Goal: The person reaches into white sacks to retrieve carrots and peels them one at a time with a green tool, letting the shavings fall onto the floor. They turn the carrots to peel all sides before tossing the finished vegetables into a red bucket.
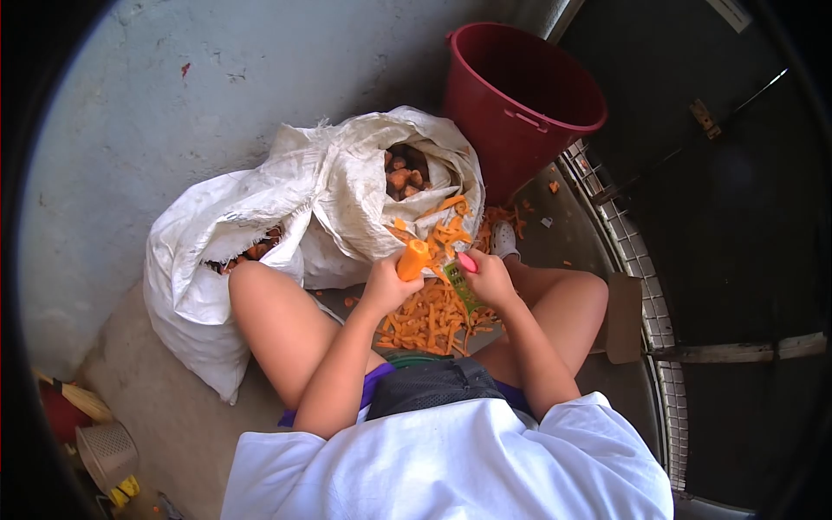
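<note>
My left hand (392, 286) is wrapped round a peeled orange carrot (413, 260), its blunt end pointing up and away from me. In my right hand (491, 279) is a tool with a pink handle (468, 262), apparently a peeler; its blade is too small to make out. Just below the tool a green patterned strip (462, 286) shows. Between my legs lies a heap of orange peelings (425, 319), and more peelings hang over the edge of the nearer white sack (360, 178). Unpeeled, brownish carrots (406, 178) show in that sack's mouth.
A second white sack (204, 260), also partly filled, leans beside my left knee. Behind the sacks stands a tall dark red bin (485, 113). A dark panel with a tiled edge (646, 277) runs along the right. A perforated basket (108, 455) sits at lower left.
</note>
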The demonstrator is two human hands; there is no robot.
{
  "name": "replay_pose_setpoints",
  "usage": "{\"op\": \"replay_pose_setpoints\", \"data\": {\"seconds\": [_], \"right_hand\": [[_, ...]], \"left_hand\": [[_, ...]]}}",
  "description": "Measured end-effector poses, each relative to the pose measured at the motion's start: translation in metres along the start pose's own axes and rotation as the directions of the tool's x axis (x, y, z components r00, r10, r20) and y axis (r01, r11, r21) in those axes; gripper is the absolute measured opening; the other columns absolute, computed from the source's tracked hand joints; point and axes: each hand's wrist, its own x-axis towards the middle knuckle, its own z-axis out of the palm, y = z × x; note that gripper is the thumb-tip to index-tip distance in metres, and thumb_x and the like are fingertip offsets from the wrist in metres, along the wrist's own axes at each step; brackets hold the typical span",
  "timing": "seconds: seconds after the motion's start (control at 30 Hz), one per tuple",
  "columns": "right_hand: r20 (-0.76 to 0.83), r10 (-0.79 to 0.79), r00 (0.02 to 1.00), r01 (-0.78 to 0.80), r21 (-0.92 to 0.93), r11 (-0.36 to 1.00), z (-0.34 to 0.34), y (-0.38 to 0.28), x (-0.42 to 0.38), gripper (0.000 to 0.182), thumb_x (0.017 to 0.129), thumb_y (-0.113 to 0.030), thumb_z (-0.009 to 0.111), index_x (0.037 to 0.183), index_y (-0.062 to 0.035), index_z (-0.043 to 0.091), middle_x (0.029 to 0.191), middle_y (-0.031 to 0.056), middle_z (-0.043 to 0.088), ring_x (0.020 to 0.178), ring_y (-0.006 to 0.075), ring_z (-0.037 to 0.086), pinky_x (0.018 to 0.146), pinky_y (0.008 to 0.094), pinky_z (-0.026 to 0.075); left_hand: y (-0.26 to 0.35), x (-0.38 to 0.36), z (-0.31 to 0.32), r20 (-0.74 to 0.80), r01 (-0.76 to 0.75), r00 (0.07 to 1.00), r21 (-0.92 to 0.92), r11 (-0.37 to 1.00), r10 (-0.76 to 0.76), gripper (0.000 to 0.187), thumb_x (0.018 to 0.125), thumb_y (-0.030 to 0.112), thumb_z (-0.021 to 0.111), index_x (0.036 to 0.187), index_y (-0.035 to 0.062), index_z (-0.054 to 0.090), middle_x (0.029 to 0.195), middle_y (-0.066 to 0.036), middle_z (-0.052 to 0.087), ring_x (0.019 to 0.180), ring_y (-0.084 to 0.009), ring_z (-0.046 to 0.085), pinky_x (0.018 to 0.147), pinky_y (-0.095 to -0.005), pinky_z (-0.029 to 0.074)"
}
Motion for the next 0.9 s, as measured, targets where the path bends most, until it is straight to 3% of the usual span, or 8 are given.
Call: {"op": "replay_pose_setpoints", "data": {"seconds": [0.13,0.23,0.33,0.47,0.67,0.9], "right_hand": [[0.009,0.02,1.0,-0.021,0.089,0.996,-0.009,-0.004,-0.002,0.015,0.069,-0.014,0.054,0.081,-0.005,0.056,0.068,0.0188,0.056,0.068,0.0351,0.055,0.061,0.0404,0.043],[0.032,-0.189,0.981,0.185,0.096,0.978,-0.011,-0.012,-0.004,0.015,0.069,-0.014,0.054,0.082,-0.0061,0.056,0.067,0.0184,0.056,0.067,0.0347,0.055,0.06,0.0411,0.043],[0.101,-0.14,0.985,0.145,-0.047,0.988,-0.006,-0.021,-0.006,0.014,0.069,-0.015,0.054,0.08,-0.0064,0.055,0.065,0.0177,0.056,0.065,0.0346,0.055,0.059,0.0418,0.043],[0.133,-0.116,0.984,0.129,-0.094,0.987,-0.002,-0.021,-0.004,0.015,0.064,-0.009,0.053,0.078,-0.0034,0.055,0.064,0.0201,0.054,0.064,0.0359,0.054,0.058,0.0409,0.042],[0.115,-0.009,0.993,0.013,-0.036,0.999,0.0,-0.023,-0.003,0.014,0.065,-0.008,0.052,0.077,-0.0016,0.054,0.067,0.022,0.054,0.069,0.0373,0.054,0.061,0.0414,0.042],[0.116,0.006,0.993,-0.003,-0.027,1.0,0.004,-0.018,-0.004,0.015,0.069,-0.013,0.05,0.08,-0.0039,0.056,0.071,0.0214,0.056,0.072,0.0369,0.055,0.064,0.0429,0.043]], "left_hand": [[-0.008,0.002,0.001,-0.001,-0.013,1.0,0.044,0.999,0.014,0.034,0.06,0.014,0.063,0.09,0.0005,0.055,0.073,-0.018,0.059,0.07,-0.031,0.059,0.063,-0.0331,0.045],[-0.014,0.004,0.003,0.023,0.007,1.0,0.108,0.994,-0.009,0.036,0.059,0.013,0.063,0.092,0.0015,0.055,0.074,-0.017,0.059,0.071,-0.0302,0.059,0.064,-0.0332,0.045],[-0.015,0.004,0.009,0.041,0.04,0.998,0.105,0.994,-0.044,0.038,0.059,0.014,0.064,0.095,0.0028,0.055,0.075,-0.017,0.059,0.073,-0.0298,0.059,0.065,-0.0333,0.045],[-0.015,0.002,0.013,0.084,0.017,0.996,0.09,0.996,-0.024,0.041,0.058,0.015,0.064,0.097,0.0041,0.055,0.077,-0.016,0.059,0.075,-0.0307,0.058,0.067,-0.0341,0.045],[-0.007,0.001,0.014,0.125,0.035,0.991,0.155,0.987,-0.055,0.042,0.057,0.017,0.064,0.096,0.0028,0.055,0.078,-0.018,0.059,0.076,-0.0324,0.057,0.067,-0.0354,0.045],[-0.003,0.0,0.012,0.141,0.011,0.989,0.155,0.988,-0.033,0.041,0.057,0.017,0.064,0.094,0.0022,0.055,0.077,-0.018,0.059,0.075,-0.0325,0.057,0.066,-0.0362,0.045]]}}
